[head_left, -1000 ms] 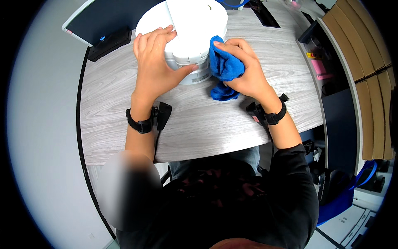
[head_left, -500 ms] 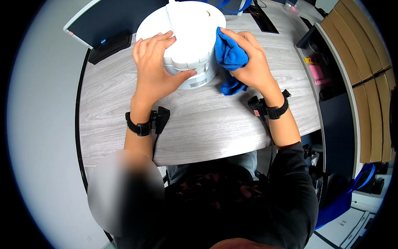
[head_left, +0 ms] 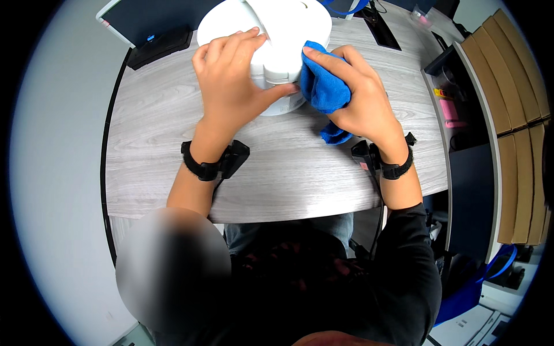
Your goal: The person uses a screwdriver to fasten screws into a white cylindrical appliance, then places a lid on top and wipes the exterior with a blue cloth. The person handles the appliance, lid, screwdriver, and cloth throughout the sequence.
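1. The white container [head_left: 284, 106] stands on the table [head_left: 288, 173], with its lid [head_left: 225, 22] on.
2. The left hand [head_left: 234, 81] is not closed; its fingers rest on the lid, and the thumb is at the front side.
3. The right hand [head_left: 366, 98] grips a blue cloth [head_left: 325, 86], which appears to touch the container's right side.
4. I judge that the cloth work is under way, not finished. Which parts are done or left, I cannot tell.

Brown boxes [head_left: 501, 86], perhaps a blue bag [head_left: 461, 297]
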Demonstrator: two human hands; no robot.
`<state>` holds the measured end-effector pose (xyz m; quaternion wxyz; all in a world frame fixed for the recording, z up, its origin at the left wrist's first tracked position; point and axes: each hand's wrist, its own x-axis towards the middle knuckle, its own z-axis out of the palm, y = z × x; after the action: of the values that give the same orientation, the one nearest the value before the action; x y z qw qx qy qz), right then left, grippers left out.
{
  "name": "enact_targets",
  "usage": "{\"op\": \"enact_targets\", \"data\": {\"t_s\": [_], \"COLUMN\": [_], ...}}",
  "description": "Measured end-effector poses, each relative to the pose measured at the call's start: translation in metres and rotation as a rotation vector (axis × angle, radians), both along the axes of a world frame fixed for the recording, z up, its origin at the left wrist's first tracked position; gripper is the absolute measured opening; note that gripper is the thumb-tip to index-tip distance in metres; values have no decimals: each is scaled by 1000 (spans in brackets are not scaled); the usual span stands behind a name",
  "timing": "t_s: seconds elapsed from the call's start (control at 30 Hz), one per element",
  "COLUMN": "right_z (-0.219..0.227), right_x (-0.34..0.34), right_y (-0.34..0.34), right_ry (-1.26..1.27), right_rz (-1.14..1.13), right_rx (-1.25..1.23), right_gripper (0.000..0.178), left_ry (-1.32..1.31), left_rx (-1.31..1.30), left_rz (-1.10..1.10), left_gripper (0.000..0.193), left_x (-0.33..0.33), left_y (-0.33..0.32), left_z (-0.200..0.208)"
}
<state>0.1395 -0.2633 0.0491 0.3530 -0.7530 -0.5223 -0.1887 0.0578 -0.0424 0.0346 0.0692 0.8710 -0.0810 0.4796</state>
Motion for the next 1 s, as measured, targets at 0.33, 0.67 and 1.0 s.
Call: {"op": "enact_targets", "data": {"t_s": [0.33, 0.67, 1.0], "right_z": [7, -4, 7], "right_x": [-20, -30, 13], "right_y": [5, 9, -14], "right_ry": [-121, -129, -83], "right_rz": [-52, 35, 57], "right_rx": [-20, -95, -10], "right_gripper": [66, 62, 89], "left_ry": [-3, 53, 85], "left_rx": [56, 80, 64], "left_rz": [91, 6, -145], "left_gripper": [73, 66, 82], "left_x": [-6, -4, 0], "left_y": [-20, -10, 18], "left_z": [3, -2, 3]}}
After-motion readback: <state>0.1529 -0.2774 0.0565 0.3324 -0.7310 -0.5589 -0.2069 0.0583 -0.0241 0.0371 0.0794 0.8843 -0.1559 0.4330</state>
